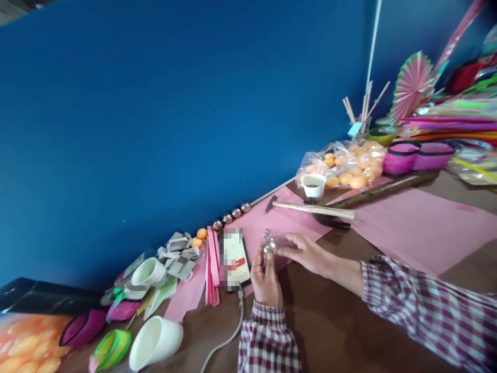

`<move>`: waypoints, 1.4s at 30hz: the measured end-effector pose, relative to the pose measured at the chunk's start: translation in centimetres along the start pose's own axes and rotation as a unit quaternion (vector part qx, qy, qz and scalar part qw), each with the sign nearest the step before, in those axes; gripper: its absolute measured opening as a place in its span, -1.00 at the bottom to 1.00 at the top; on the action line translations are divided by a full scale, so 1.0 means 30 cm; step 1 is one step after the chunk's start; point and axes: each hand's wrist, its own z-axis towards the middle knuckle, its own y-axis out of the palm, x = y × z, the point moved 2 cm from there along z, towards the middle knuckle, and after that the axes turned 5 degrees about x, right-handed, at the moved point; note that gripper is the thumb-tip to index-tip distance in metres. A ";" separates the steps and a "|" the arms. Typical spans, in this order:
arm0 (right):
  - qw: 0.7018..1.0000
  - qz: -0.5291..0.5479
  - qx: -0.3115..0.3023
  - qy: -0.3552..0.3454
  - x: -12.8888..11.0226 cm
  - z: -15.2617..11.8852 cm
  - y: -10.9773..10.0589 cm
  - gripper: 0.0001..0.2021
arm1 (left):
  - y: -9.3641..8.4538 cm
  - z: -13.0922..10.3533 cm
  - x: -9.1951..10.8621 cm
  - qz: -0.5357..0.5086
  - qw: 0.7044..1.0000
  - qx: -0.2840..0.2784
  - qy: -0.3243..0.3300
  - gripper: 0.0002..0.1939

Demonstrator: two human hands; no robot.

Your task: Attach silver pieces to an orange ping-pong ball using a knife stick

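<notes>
A small shiny silver ball-shaped piece (pixel 269 246), with a narrower knobbly part on top, sits in the fingertips of my left hand (pixel 267 280). My left thumb and fingers are closed around its lower side. My right hand (pixel 308 254) is just to its right with fingers stretched apart; a fingertip comes close to the ball, and I cannot tell if it touches. Left of my hands lies a phone (pixel 236 259) with a lit screen and a white cable (pixel 229 339). Behind them a hammer (pixel 310 208) rests on pink paper (pixel 258 220).
Several silver balls (pixel 236 212) line the wall. Pink strips (pixel 212 267), a white cup (pixel 157 342) and a patterned cup (pixel 149 273) are left. A small white cup (pixel 313 185), a bag of orange balls (pixel 349 166), and a long dark stick (pixel 384 190) are right.
</notes>
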 end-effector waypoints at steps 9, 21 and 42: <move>1.000 0.002 0.006 -0.010 -0.008 0.009 0.009 -0.73 | -0.005 0.002 -0.001 0.049 0.998 0.006 0.028 -0.58; 0.997 -0.047 0.054 -0.025 -0.014 -0.001 0.021 -0.77 | 0.004 0.007 0.002 0.009 1.000 0.010 0.022 -0.62; 0.988 -0.091 0.035 -0.123 0.014 -0.048 0.054 -0.73 | 0.011 -0.001 0.025 -0.096 0.993 -0.018 -0.067 -0.59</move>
